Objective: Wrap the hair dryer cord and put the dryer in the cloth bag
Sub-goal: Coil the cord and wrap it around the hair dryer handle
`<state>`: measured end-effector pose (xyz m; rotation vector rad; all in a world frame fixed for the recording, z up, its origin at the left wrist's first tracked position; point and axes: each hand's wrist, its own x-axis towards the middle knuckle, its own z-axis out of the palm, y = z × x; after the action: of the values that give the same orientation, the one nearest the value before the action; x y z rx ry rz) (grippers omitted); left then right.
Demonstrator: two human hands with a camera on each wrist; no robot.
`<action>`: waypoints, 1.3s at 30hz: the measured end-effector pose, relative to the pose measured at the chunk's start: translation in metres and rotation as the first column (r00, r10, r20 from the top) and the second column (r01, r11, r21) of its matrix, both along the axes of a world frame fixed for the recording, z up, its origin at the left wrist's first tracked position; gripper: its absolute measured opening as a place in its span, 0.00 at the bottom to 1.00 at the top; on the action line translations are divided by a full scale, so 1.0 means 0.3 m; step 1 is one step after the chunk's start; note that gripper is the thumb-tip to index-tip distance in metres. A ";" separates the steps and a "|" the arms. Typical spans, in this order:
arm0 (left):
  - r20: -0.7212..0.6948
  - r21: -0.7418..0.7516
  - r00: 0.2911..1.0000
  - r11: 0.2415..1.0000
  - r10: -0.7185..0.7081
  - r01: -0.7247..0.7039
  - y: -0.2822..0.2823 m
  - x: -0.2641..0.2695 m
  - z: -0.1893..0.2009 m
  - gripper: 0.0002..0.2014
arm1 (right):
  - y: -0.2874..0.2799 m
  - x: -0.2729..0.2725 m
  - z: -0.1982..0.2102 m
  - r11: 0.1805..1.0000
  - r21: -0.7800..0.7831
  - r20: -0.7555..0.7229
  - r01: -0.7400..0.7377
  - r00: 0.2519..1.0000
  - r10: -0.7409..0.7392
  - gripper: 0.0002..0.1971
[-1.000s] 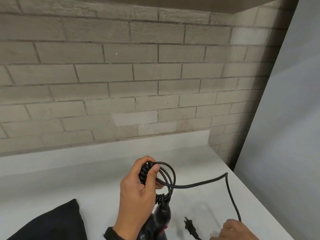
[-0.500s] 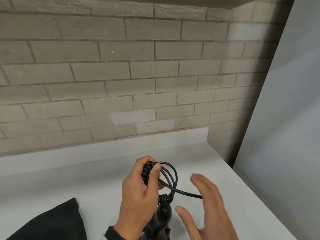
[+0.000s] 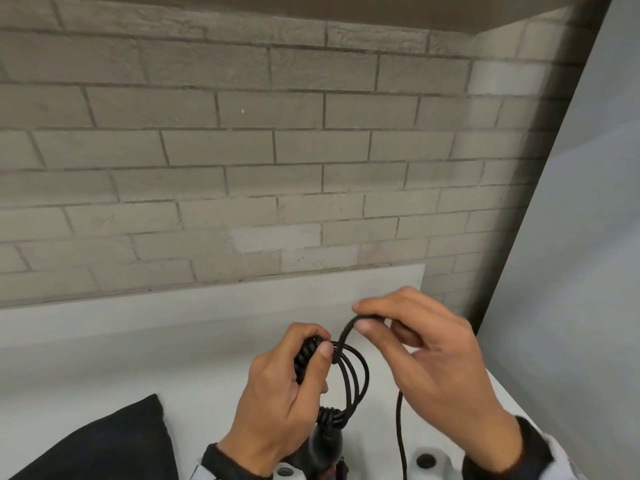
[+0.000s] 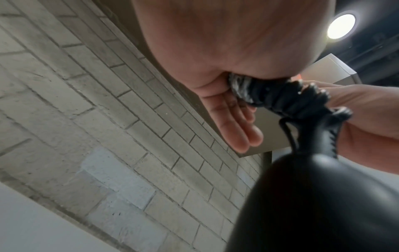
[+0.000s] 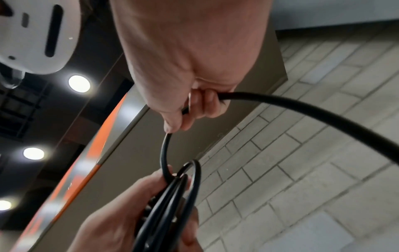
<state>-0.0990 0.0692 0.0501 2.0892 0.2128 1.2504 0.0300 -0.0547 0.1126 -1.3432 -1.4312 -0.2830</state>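
Note:
My left hand (image 3: 287, 386) grips the coiled black cord (image 3: 353, 375) against the handle of the black hair dryer (image 3: 325, 448), thumb pressing the loops. The dryer's body (image 4: 319, 204) fills the lower right of the left wrist view, with wound cord (image 4: 287, 97) above it under my palm. My right hand (image 3: 415, 355) pinches the loose cord (image 5: 280, 104) just above and right of the coil; the free end hangs down past my wrist. The black cloth bag (image 3: 104, 445) lies on the white counter at lower left. The plug is out of sight.
The white counter (image 3: 173, 358) runs along a grey brick wall (image 3: 242, 168), with a pale panel (image 3: 571, 271) closing off the right side. In the right wrist view, my left hand (image 5: 121, 213) holds the loops (image 5: 172, 196) below.
My right hand rose from the counter's front edge, took hold of the loose cord and lifted it up over the coil. My left hand kept its grip on the coil.

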 end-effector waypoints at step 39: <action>0.136 -0.428 0.991 0.901 -0.014 0.071 -0.024 0.005 0.023 0.06 | 0.028 -0.015 -0.166 0.755 -0.359 -0.683 -0.549 0.706 0.189 0.08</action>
<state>-0.0976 0.0619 0.0569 1.6174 0.3501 1.1820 0.0256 -0.0463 0.0627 -1.3401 -1.2066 0.8578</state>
